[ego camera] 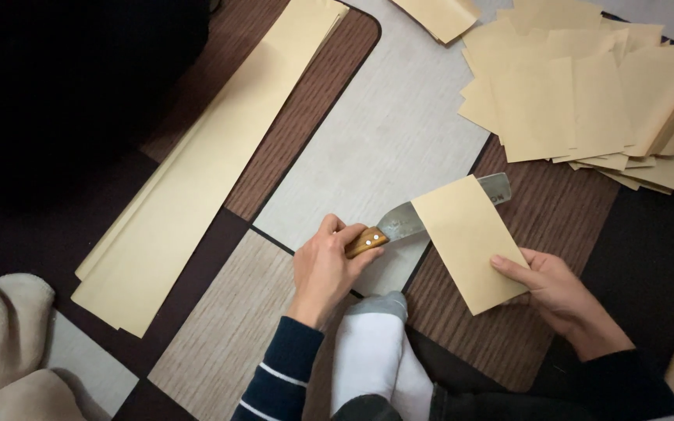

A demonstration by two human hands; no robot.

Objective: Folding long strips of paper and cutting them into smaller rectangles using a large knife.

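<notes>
My left hand [323, 269] grips the wooden handle of a broad metal knife [404, 221]. Its blade runs to the right and passes under a folded tan paper sheet [468, 238], with the blade tip showing beyond the sheet's far edge. My right hand [557, 290] holds that sheet by its lower right corner, thumb on top. My foot in a white and grey sock [370, 343] rests on the floor between my two arms.
A heap of cut tan paper pieces [587, 93] lies at the upper right. A long stack of tan paper strips [204, 164] stretches diagonally on the left. The floor [384, 132] has grey, brown and dark wood-grain panels. Beige cloth [1, 343] sits at the lower left.
</notes>
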